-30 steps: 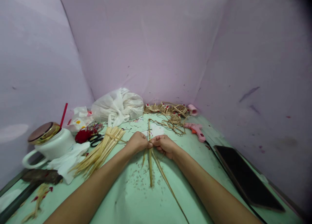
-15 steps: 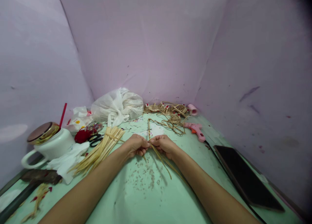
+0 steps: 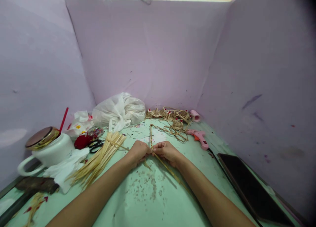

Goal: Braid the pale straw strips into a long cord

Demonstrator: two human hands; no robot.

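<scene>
Both my hands meet at the middle of the green table, pinching the near end of a thin braided straw cord (image 3: 151, 134). My left hand (image 3: 140, 152) is closed on it from the left, with a short strand end hanging below the fingers. From the right, my right hand (image 3: 166, 151) pinches the same spot, and loose straw strands (image 3: 170, 170) run from it toward my right forearm. The cord goes straight away from me, then bends right toward a tangle of braided cord (image 3: 176, 132). A tied bundle of straw (image 3: 103, 157) lies beside my left forearm.
At left are a white mug (image 3: 55, 154), a hammer (image 3: 34, 187), scissors (image 3: 95, 146), red yarn (image 3: 82, 141) and a white plastic bag (image 3: 119, 111). At right lie a pink glue gun (image 3: 199, 138), a pink spool (image 3: 195, 116) and a dark tablet-like slab (image 3: 254, 187). Lilac panels enclose the table.
The view has tilted up, so the panel's top edge and a framed picture now show. Both hands still pinch the cord, and the loose strands by the right hand lie closer together.
</scene>
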